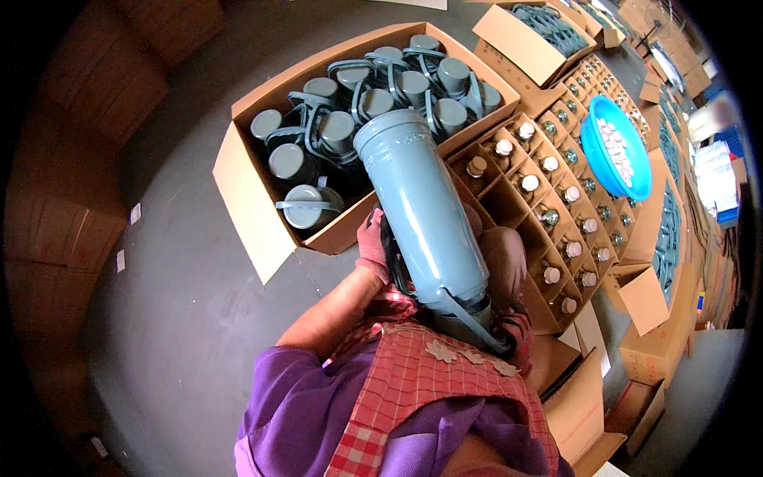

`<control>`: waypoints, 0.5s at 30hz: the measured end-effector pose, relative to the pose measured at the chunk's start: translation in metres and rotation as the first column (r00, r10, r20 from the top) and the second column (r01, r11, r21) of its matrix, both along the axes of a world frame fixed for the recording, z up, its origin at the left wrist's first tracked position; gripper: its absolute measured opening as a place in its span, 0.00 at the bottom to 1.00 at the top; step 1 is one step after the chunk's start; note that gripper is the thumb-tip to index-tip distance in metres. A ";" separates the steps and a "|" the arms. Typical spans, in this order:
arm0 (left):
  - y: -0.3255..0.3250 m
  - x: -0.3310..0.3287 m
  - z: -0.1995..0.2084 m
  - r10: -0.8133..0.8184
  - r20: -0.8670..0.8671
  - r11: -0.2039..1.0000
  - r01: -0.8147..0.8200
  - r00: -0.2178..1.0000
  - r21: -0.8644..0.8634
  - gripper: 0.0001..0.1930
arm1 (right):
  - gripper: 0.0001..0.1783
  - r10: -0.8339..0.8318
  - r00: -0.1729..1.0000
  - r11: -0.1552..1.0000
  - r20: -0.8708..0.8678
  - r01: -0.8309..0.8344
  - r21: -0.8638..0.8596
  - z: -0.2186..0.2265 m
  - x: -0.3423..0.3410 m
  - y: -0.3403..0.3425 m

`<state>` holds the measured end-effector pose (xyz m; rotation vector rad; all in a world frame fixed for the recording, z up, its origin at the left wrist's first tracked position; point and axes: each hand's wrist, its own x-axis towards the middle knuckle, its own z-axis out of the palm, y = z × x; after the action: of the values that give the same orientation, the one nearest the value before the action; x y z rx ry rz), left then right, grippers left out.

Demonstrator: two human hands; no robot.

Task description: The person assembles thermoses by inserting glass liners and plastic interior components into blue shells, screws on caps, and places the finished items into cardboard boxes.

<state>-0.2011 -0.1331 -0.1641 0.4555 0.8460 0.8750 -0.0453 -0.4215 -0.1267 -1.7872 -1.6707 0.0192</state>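
Red-checked apron cloth over a purple shirt lies nearest the camera. Beyond it slants a blue-grey flask, its far end over an open carton of similar flasks. The gloved left hand is at its left side, the right hand beside its near-end handle; hidden fingers leave both grips uncertain. White-capped bottles stand to the right, near a blue basin.

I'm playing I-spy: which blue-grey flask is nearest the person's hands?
The tilted flask, between the left hand at its side and the right hand by its lower end; the flasks beyond it stand in a carton.
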 end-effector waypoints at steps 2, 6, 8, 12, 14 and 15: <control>0.006 -0.017 -0.011 0.036 -0.028 0.996 -0.034 0.999 0.084 0.07 | 0.23 -0.014 1.000 0.997 0.007 0.013 0.074 -0.007 -0.002 0.008; 0.035 -0.037 0.008 -0.062 -0.052 0.986 0.069 0.997 0.153 0.15 | 0.17 -0.300 0.761 0.952 -0.576 0.282 -0.123 0.067 -0.019 0.061; 0.048 -0.052 0.046 -0.131 -0.058 0.983 0.138 0.990 0.124 0.18 | 0.14 -0.357 0.594 0.924 -0.721 0.339 -0.179 0.117 -0.016 0.110; 0.071 -0.095 0.064 0.145 -0.458 0.771 0.189 0.877 0.608 0.26 | 0.14 -0.331 0.689 0.943 -0.644 0.232 -0.237 0.197 -0.002 0.219; 0.088 -0.112 0.064 0.449 -0.806 0.520 0.620 0.386 0.587 0.35 | 0.20 -0.256 0.830 0.956 -0.496 0.142 -0.256 0.207 0.008 0.272; 0.095 -0.116 0.055 0.555 -0.820 0.477 0.756 0.135 0.448 0.39 | 0.23 -0.196 0.889 0.958 -0.415 0.083 -0.276 0.211 0.013 0.299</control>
<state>-0.3173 -0.0379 -0.1086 2.3978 1.5063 0.6350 -0.0323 -0.1226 0.0839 -1.9088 -1.2512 0.5547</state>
